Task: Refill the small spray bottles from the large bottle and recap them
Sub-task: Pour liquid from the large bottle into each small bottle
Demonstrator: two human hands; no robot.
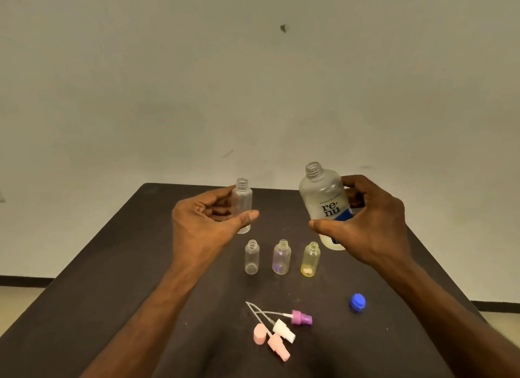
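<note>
Spray caps point(281, 331) lie nearest. Left hand point(205, 225) grips a clear small bottle point(243, 206); right hand point(365, 223) grips the uncapped large bottle point(323, 203), seemingly near-full. Tipped fast over that narrow neck, it could spill.

The left hand point(205, 223) covers the lower side of the clear bottle point(243, 200), hiding where its base meets the surface point(112, 265). The right hand point(368, 223) masks part of the large bottle point(323, 197) and much of its blue label; the small print above the "renu" lettering is too fine to read. Both forearms run off the bottom edge. The surface's near corners are cut off too. A small object inside the yellow bottle point(310, 259) cannot be identified. The spray tubes point(261, 315) cross, so which belongs to which head is unclear.
</note>
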